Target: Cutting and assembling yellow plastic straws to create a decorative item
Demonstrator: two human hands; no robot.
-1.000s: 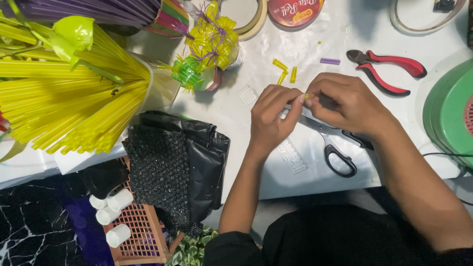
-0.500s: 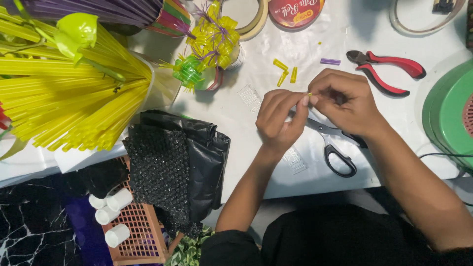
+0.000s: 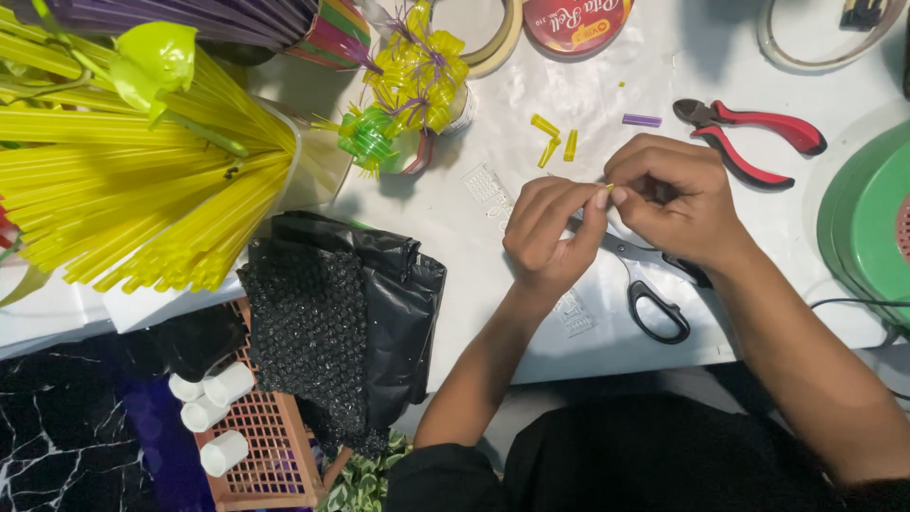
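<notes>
My left hand [image 3: 552,234] and my right hand [image 3: 678,197] meet fingertip to fingertip over the white table [image 3: 474,228], both pinching a tiny yellow straw piece [image 3: 609,187], of which only a sliver shows. Black-handled scissors [image 3: 646,284] lie on the table under my hands. A few short yellow straw pieces [image 3: 554,139] and one purple piece [image 3: 642,120] lie just beyond my fingers.
Red-handled pliers [image 3: 758,139] lie at the right, by a green round object [image 3: 867,228]. A big bundle of yellow straws [image 3: 123,190] fills the left. Yellow and green straw flowers [image 3: 403,90], tape rolls [image 3: 493,38], black bubble wrap [image 3: 322,322] and an orange basket [image 3: 265,446] with white tubes sit nearby.
Both hands have lifted slightly up and to the right, still pinching the yellow piece together. The scissors and other items stay where they were.
</notes>
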